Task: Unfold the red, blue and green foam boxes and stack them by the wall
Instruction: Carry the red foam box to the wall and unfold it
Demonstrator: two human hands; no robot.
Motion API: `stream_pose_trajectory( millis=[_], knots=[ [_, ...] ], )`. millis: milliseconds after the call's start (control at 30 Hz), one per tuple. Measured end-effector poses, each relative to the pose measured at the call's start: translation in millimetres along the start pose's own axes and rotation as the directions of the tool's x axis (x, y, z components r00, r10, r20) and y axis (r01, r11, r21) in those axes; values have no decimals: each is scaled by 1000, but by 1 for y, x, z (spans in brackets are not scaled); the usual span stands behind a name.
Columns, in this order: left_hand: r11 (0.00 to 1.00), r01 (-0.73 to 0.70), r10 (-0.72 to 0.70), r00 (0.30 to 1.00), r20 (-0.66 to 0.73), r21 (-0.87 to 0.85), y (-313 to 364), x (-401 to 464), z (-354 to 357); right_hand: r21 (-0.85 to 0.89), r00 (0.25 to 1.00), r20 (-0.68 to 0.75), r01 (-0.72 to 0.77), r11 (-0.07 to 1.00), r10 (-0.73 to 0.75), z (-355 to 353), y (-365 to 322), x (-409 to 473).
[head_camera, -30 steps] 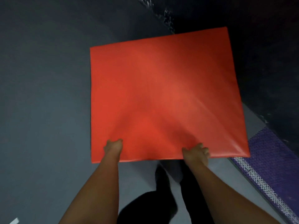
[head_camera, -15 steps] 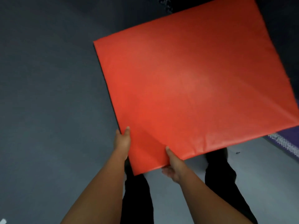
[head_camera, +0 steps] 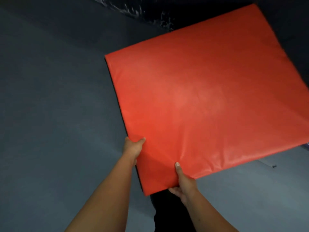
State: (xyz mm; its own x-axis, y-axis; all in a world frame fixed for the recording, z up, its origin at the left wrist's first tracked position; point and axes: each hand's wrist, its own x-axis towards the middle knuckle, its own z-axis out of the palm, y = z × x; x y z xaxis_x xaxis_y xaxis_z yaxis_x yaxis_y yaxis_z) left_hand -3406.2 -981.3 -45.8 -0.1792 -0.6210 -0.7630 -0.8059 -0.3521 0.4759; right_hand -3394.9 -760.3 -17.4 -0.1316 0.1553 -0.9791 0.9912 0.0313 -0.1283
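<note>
The red foam box (head_camera: 200, 101) fills the middle and right of the head view as one large flat square panel, held off the floor and turned so a corner points at me. My left hand (head_camera: 133, 147) grips its left edge near that corner, thumb on top. My right hand (head_camera: 183, 183) grips the near edge beside the same corner, thumb pressed on the red face and fingers underneath. No blue or green box is in view.
Grey floor (head_camera: 50, 131) spreads to the left and below. A dark wall (head_camera: 200, 12) with pale flecks runs across the top. My dark trouser legs (head_camera: 167, 213) show under the panel. A sliver of purple mat (head_camera: 307, 144) peeks at the right edge.
The panel has swung clockwise and to the right, so a corner now faces me. Both hands have shifted from the near edge to either side of that corner.
</note>
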Motion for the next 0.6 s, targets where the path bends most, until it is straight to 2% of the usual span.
stream_pose_trajectory(
  millis=[333,433,533,600],
  knots=[
    [998,-24,26,998,-51,53,65,72,-52,188,998,17,-67,980,65,114,-12,-21],
    [993,-109,110,993,-29,52,95,100,-75,256,998,46,-59,965,49,163,-21,-34],
    [976,-200,195,979,66,88,130,131,-103,295,999,44,-33,955,20,225,-34,-41],
    [950,-266,254,963,96,162,140,159,-122,331,999,43,-46,943,34,266,-44,-43]
  ],
)
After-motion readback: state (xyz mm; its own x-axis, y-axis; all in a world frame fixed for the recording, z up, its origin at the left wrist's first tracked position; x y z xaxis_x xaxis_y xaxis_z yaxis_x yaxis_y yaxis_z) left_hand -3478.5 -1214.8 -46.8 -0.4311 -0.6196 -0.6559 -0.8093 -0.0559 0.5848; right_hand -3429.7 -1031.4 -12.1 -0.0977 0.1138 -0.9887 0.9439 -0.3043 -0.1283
